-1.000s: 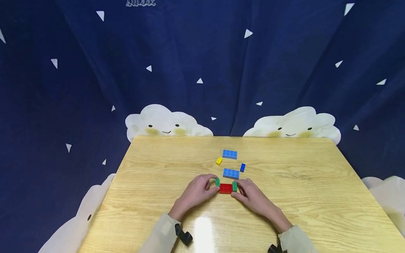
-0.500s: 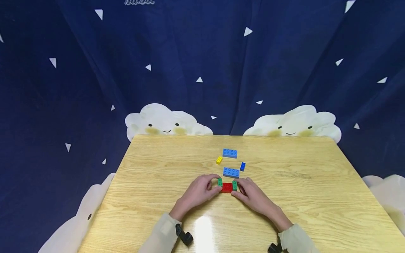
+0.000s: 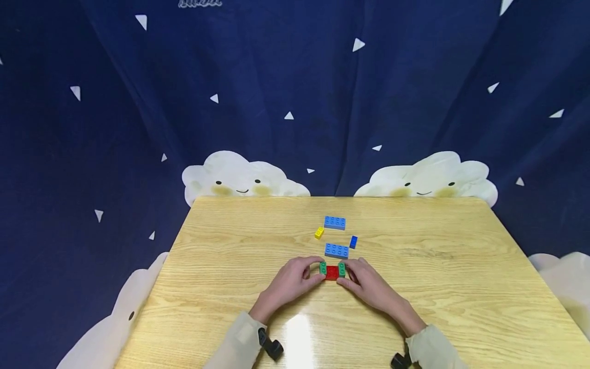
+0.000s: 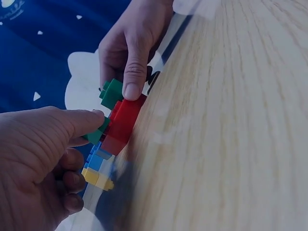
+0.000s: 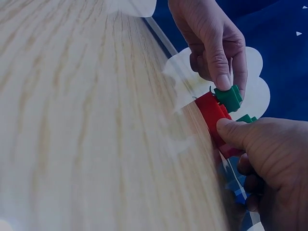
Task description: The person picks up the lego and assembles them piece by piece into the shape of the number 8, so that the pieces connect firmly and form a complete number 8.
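Observation:
Near the table's front a red brick (image 3: 332, 272) lies flat, with a green two-stud brick at each end. My left hand (image 3: 295, 279) pinches the left green brick (image 3: 323, 268) between thumb and fingers, at the red brick's left end. Whether its studs are fully joined, I cannot tell. On the other side, my right hand (image 3: 371, 287) grips the right green brick (image 3: 341, 269), which sits on top of the red one. In the right wrist view the right thumb lies against the side of the red brick (image 5: 210, 111). Fingertips behind the bricks are partly hidden.
Just beyond the hands lies a light-blue eight-stud brick (image 3: 336, 250), with a small dark-blue brick (image 3: 353, 242) at its right. Farther back are a yellow brick (image 3: 319, 233) and another light-blue brick (image 3: 335, 222). A blue curtain (image 3: 295, 92) hangs behind the wooden table (image 3: 221, 230).
My left hand has shifted right with its green brick, from beside the red brick's left edge to over its left end. The right hand has stayed on its brick.

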{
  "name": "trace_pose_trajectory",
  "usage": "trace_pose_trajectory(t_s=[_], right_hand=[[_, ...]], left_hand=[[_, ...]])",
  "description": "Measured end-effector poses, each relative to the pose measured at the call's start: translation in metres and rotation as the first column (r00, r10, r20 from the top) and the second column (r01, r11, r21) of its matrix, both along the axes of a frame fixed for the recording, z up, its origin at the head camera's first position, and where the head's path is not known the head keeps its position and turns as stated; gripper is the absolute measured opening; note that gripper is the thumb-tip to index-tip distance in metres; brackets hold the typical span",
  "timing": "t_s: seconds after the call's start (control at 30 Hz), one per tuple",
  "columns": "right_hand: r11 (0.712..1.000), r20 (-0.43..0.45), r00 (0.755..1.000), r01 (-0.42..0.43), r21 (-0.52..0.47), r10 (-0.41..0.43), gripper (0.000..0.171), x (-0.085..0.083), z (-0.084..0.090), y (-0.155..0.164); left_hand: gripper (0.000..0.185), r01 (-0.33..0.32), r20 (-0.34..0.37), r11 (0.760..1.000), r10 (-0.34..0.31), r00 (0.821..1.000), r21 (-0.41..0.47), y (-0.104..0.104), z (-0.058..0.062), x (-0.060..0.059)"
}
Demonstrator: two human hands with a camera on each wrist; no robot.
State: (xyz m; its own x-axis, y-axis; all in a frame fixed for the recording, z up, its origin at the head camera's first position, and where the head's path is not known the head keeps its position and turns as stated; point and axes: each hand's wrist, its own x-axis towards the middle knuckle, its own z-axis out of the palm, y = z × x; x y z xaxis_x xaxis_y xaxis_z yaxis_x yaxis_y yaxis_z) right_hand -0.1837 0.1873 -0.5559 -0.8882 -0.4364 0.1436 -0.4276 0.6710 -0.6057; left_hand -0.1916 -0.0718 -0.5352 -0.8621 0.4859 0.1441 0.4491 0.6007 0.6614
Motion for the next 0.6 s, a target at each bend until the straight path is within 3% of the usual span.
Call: trace_pose_trajectory(t_s=[0.27, 0.43, 0.6], right_hand=[[1.000, 0.006, 1.000, -0.004, 0.005, 0.004, 0.027, -0.0001, 0.0018, 0.0004], [1.000, 0.009, 1.000, -0.007, 0.008, 0.007, 0.028, -0.0007, 0.0014, 0.0001], [1.000, 0.006, 1.000, -0.005, 0.008, 0.005, 0.026, -0.0004, 0.0007, 0.0000]], left_hand=[[0.039, 0.026, 0.003, 1.000, -0.026, 1.000, -0.001, 0.0003, -0.0018, -0.0010], [0.045, 0.004, 0.027, 1.000, -0.005, 1.000, 0.008, -0.0014, -0.0027, -0.0003], [0.045, 0.008, 0.008, 1.000, -0.008, 1.000, -0.016, -0.0016, -0.0004, -0.0006]])
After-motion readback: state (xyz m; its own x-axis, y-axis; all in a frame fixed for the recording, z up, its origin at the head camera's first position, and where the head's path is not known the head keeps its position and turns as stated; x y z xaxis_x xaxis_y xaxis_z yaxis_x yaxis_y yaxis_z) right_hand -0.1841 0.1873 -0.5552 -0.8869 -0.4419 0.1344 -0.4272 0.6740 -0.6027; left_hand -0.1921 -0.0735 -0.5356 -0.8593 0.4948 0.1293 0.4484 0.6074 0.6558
